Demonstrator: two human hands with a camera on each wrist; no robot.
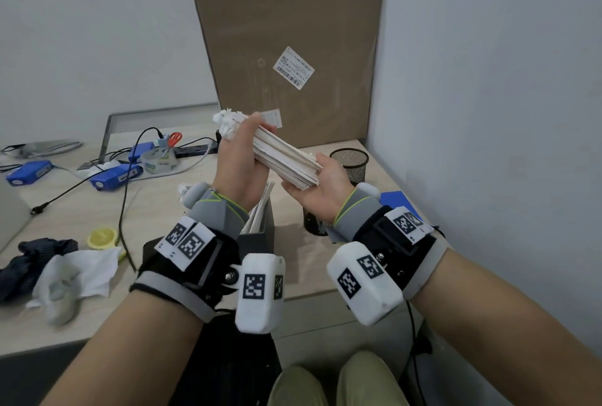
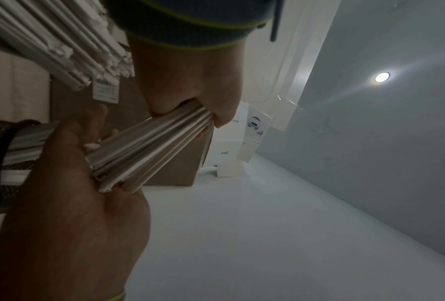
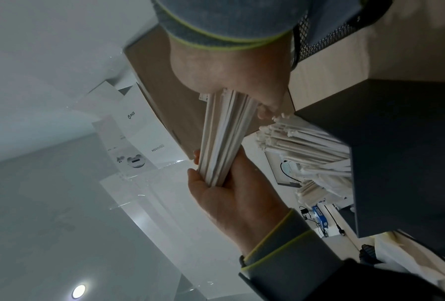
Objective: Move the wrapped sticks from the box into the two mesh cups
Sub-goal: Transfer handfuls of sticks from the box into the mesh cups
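A bundle of white paper-wrapped sticks (image 1: 283,154) (image 2: 149,146) (image 3: 223,138) is held slanted in the air above the desk. My left hand (image 1: 237,158) (image 2: 190,85) grips its far upper part, fingers curled round it. My right hand (image 1: 322,187) (image 3: 216,67) cups the near lower end between thumb and fingers, the stick ends against its palm. Below them stands the dark box (image 1: 260,236) (image 3: 396,142) with more wrapped sticks (image 1: 260,210) (image 3: 306,146) inside. One black mesh cup (image 1: 350,161) stands behind my right hand. A second mesh cup (image 1: 312,224) is half hidden under my right wrist.
A tall cardboard carton (image 1: 286,47) stands against the back wall and a wall (image 1: 488,112) closes the right side. A blue notebook (image 1: 397,200) lies right of the cups. Cables, blue devices (image 1: 114,177), a tape roll (image 1: 159,161) and crumpled tissue (image 1: 75,272) cover the desk's left.
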